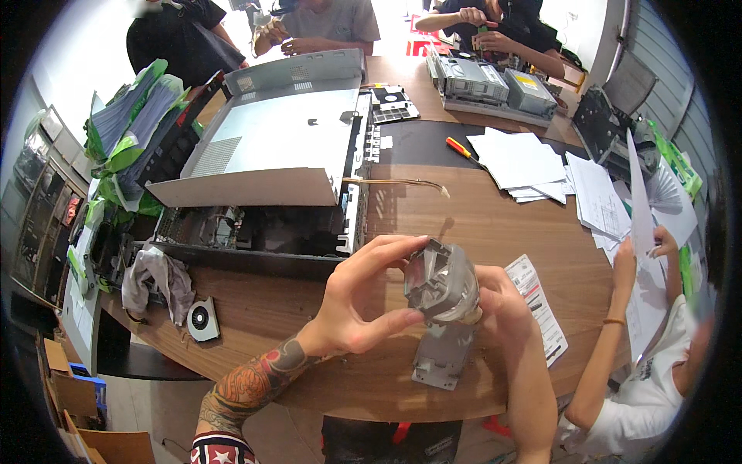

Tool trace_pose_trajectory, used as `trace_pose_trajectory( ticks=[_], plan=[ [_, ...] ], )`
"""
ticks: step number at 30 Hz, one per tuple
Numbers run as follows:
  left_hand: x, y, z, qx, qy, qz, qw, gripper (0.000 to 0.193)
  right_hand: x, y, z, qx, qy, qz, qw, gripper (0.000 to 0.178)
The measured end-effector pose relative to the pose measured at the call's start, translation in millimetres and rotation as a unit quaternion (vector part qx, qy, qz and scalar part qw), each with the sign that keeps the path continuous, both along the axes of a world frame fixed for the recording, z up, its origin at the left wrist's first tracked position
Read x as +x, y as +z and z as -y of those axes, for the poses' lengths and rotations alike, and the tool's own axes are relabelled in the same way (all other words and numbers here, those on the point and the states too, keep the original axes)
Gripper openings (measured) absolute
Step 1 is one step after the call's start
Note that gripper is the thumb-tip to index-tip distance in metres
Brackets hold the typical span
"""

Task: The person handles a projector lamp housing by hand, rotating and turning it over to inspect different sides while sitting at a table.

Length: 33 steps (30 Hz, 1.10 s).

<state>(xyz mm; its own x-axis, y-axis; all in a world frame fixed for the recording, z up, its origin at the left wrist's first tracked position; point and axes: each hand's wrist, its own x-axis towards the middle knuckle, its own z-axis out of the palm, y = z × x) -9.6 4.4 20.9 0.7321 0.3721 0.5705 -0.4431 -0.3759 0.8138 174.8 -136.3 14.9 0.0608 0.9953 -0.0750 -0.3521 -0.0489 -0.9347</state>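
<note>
Above the near part of the table, both my hands hold a grey lamp unit (439, 282) that has a squarish front frame and a shiny, glassy bowl behind it. My left hand (357, 298) grips its left side, thumb below and fingers over the top edge. On the other side my right hand (504, 298) is closed against the unit's right rear; some of its fingertips are hidden. Just below the unit shows a flat grey plate (442, 359) with small holes; whether it is joined to the unit I cannot tell. A white printed card (537, 309) lies right of my right hand.
A large opened metal case (270, 143) stands at the left, its thin cable (398, 182) reaching right. Around it are a small fan (202, 320), a screwdriver (462, 148) and paper sheets (518, 158). A person at right holds paper; others work across the table by another device (495, 85).
</note>
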Motion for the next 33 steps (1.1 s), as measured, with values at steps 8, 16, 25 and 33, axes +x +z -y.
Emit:
trace_pose_trajectory(
  ticks=[8,16,25,33],
  plan=[
    [-2,-1,-2,-0.025,-0.052,0.025,0.998,0.071,4,1,0,-0.001,0.001,0.021,1.000,0.082],
    [-3,-4,1,-0.107,-0.085,0.037,0.990,0.072,1,7,1,0.018,-0.004,0.055,0.998,0.080],
    [-4,-4,1,-0.133,-0.048,0.032,0.989,0.078,-1,8,1,0.048,-0.001,0.013,0.999,0.080],
    [-12,7,4,-0.195,-0.079,0.039,0.977,0.078,3,12,1,0.085,0.067,0.016,0.994,0.084]
  ],
)
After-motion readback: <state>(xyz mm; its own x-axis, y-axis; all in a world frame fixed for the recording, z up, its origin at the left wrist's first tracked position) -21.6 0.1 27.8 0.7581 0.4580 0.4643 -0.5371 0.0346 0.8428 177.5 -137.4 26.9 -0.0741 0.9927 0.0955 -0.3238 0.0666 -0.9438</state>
